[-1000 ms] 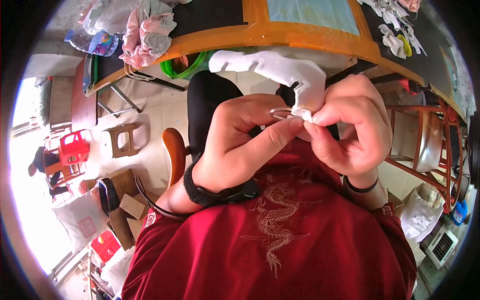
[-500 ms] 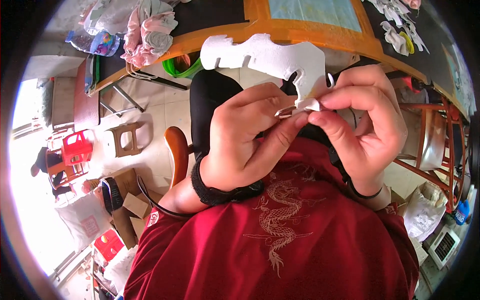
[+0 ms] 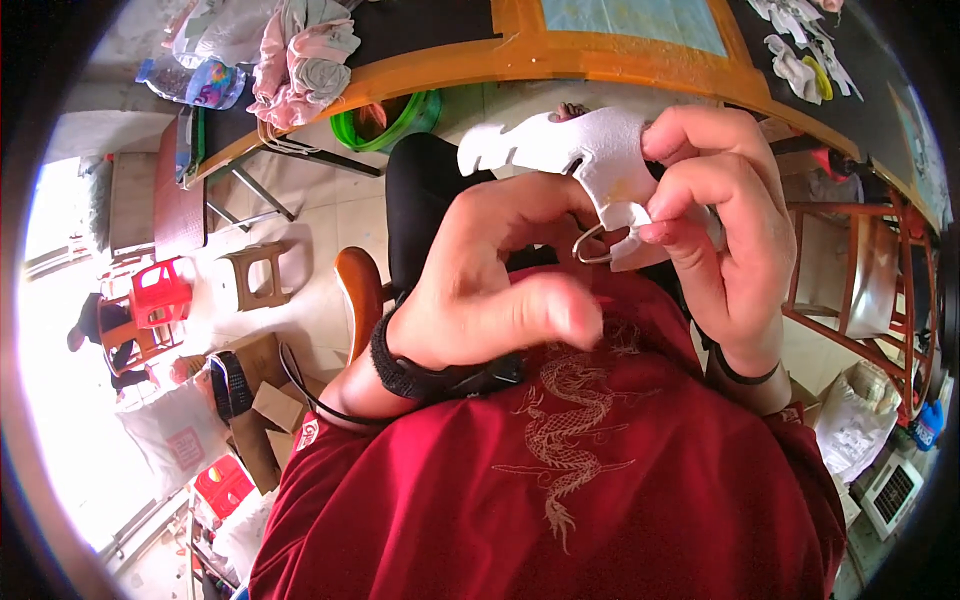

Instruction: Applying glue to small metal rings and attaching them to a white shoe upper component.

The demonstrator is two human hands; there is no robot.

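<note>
A white, flat piece with a scalloped, notched edge [image 3: 610, 150] is held up in front of my chest; its material is hard to make out. My right hand [image 3: 735, 225] pinches it near its lower corner, where a small white flap [image 3: 625, 215] curls up and a yellowish stain shows. Just below that corner sticks out a thin, bent metal wire loop [image 3: 590, 257]. My left hand [image 3: 480, 270] is open, its thumb stretched away from the piece. The left fingers reach behind the white piece, and their tips are hidden.
Ahead stands a dark table with an orange-brown edge [image 3: 560, 65], bearing pink and white cloths [image 3: 305, 60] and a plastic bottle [image 3: 195, 82]. Beneath it sits a green basin [image 3: 420, 115]. Stools [image 3: 255, 278] and cardboard boxes [image 3: 255, 400] are at left, a wooden chair [image 3: 865, 270] at right.
My left thumb has let go and swung down, away from the piece. The white piece has turned and shifted right and lower with my right hand, showing the wire loop more clearly.
</note>
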